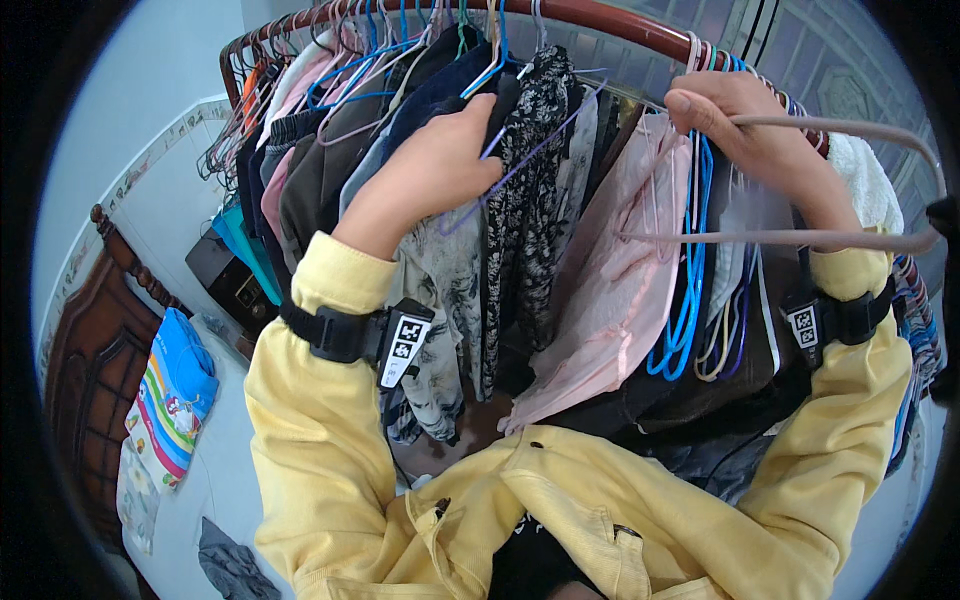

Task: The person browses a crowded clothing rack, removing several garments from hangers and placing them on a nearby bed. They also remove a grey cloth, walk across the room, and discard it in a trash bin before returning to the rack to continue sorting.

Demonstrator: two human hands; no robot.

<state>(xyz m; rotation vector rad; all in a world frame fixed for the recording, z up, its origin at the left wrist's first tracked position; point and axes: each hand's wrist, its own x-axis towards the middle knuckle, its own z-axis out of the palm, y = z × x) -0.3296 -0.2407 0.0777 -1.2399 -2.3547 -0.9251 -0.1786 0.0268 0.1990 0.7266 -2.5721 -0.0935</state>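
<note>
My left hand (pixel 448 165) is closed around the upper part of a dark navy garment (pixel 425 105) hanging on the rack, its fingertips hidden by cloth. A thin purple hanger (pixel 535 165) slants just beside that hand, in front of a black-and-white patterned garment (pixel 540 130). Higher on the right, my right hand (pixel 740 120) grips a greyish-pink hanger (pixel 830 238), whose bare frame sticks out to the right and loops back toward the middle. Below the right hand hang a pale pink garment (pixel 630 270) and several blue hangers (pixel 688 300).
A curved reddish-brown rail (pixel 620 22) carries many clothes and hangers, tightly packed at left. A white towel (pixel 860 180) hangs at its right end. At left stand a carved wooden headboard (pixel 95 350) and a dark box (pixel 230 275); a blue pack (pixel 180 365) lies on the bed.
</note>
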